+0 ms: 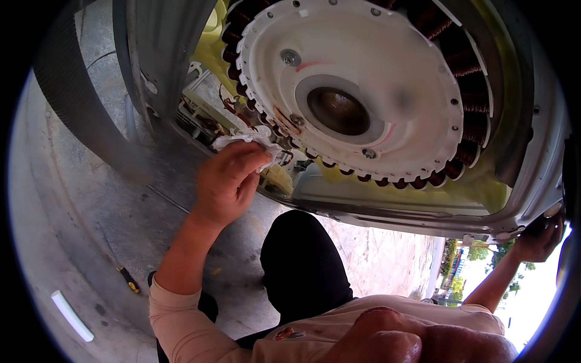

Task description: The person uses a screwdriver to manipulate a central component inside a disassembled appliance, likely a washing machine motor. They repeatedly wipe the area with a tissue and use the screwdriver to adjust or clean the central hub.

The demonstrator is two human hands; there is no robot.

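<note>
- The white hub (pixel 417 66) and copper coils (pixel 475 104) are exposed, 3 bolts (pixel 369 153) in place; red marks (pixel 311 65) suggest unfinished work, but what remains I cannot tell.
- Left hand (pixel 227 184): fingers together, pinching a crumpled white cloth (pixel 241 136) near the hub's lower-left rim.
- Right hand (pixel 538 242): at the casing (pixel 529 206)'s right edge; too dark to judge its grip.
</note>
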